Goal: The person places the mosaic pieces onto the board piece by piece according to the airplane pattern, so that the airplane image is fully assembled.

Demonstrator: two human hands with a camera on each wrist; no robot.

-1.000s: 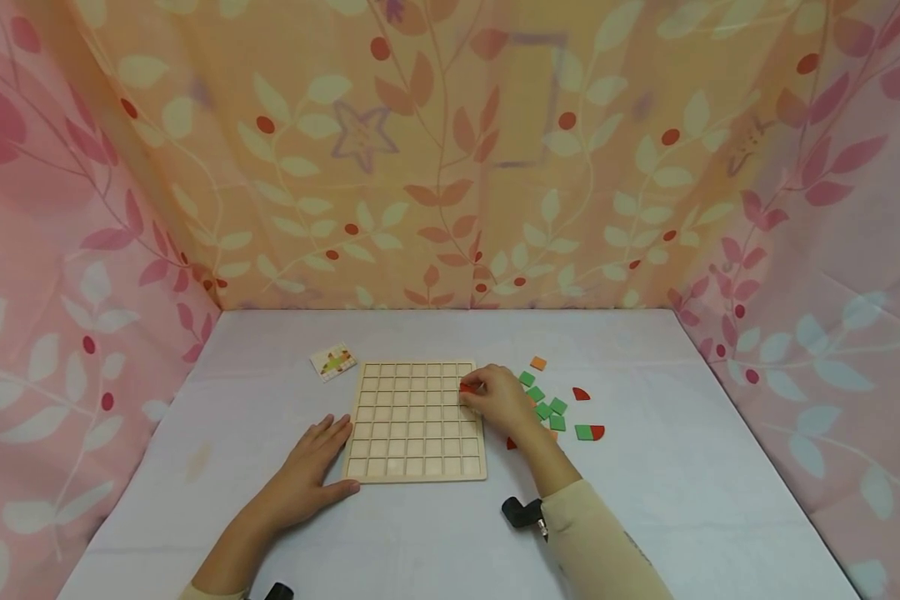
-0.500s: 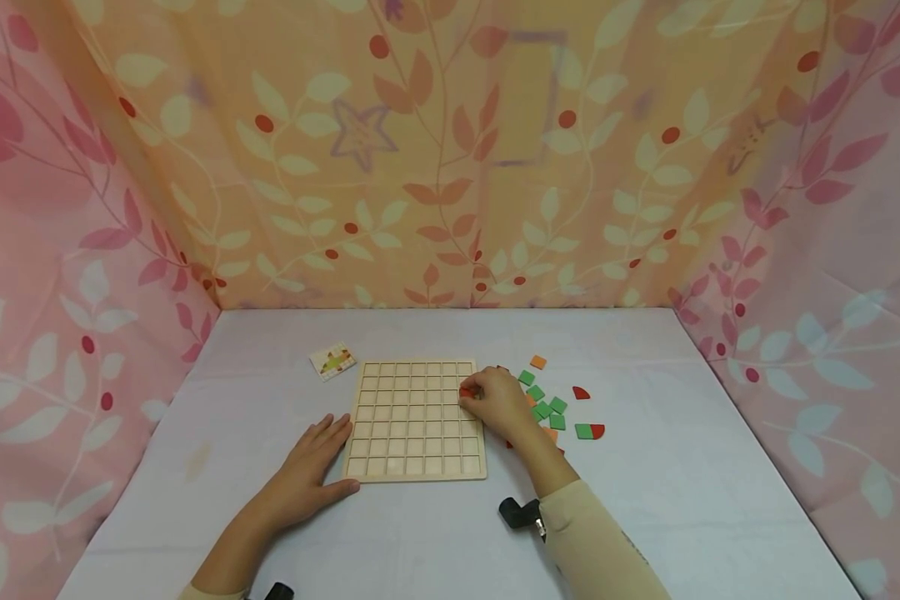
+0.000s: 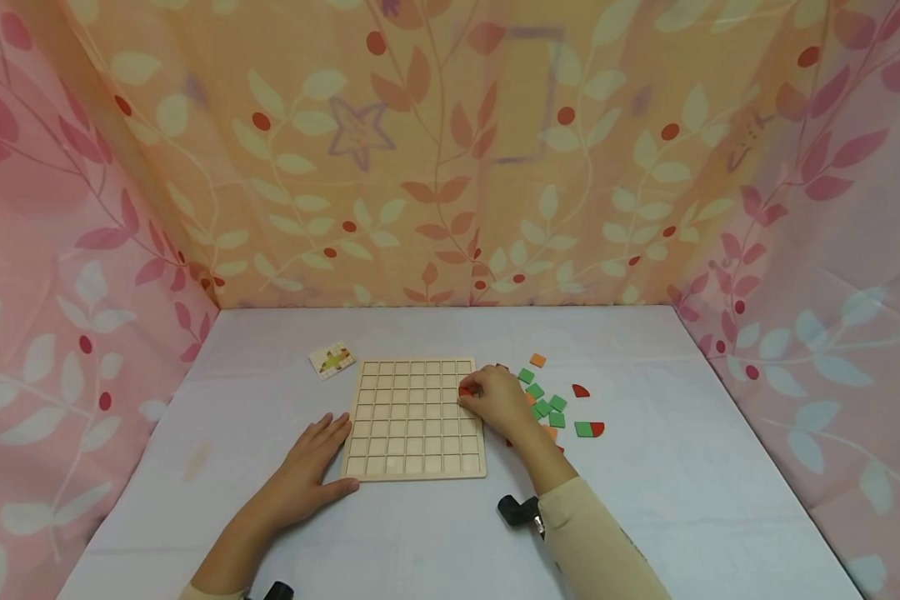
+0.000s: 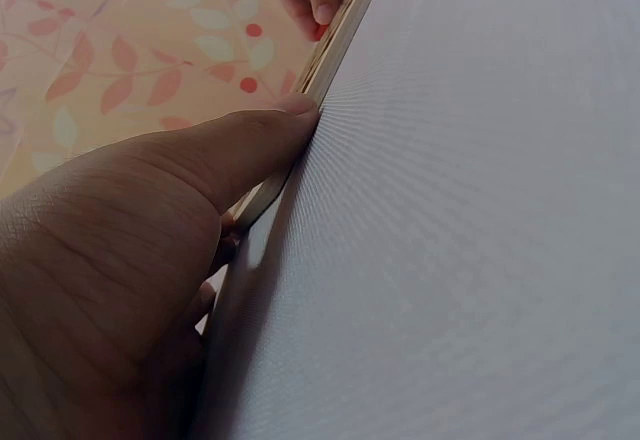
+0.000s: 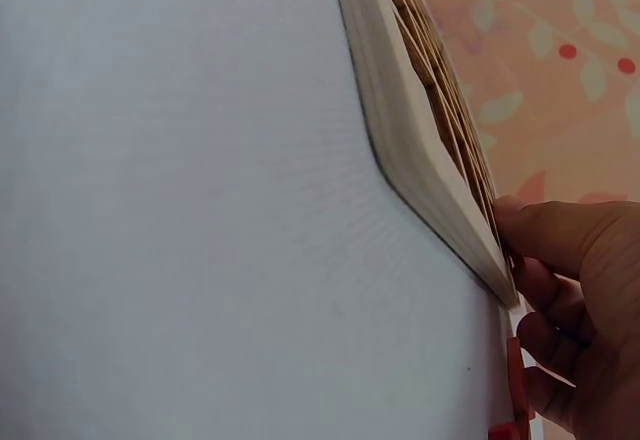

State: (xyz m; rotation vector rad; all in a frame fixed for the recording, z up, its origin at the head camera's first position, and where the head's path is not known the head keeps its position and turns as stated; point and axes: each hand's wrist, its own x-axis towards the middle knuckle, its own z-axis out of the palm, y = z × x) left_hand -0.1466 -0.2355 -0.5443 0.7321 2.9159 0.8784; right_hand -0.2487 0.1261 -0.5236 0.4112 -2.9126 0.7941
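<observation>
A pale wooden grid board (image 3: 412,421) lies flat in the middle of the table. My right hand (image 3: 501,404) is over the board's right edge, its thumb and fingers pinching a red piece (image 3: 464,391) at the rightmost column, near the far end. Fingers hide most of that piece, so its full shape cannot be told. My left hand (image 3: 311,471) rests beside the board with fingers extended, touching its left edge and near left corner. In the left wrist view, the left thumb (image 4: 265,140) lies against the board's rim (image 4: 345,35).
Right of the board lie several green square tiles (image 3: 557,403), an orange tile (image 3: 537,361) and a red quarter-round piece (image 3: 581,391). Another green tile (image 3: 583,430) touches a red piece (image 3: 597,430). A small pattern card (image 3: 332,360) lies off the board's far left corner.
My right hand has shifted only slightly at the same spot on the board, still pinching the red piece. A dark piece behind that hand has come into sight. The left hand stays put.
</observation>
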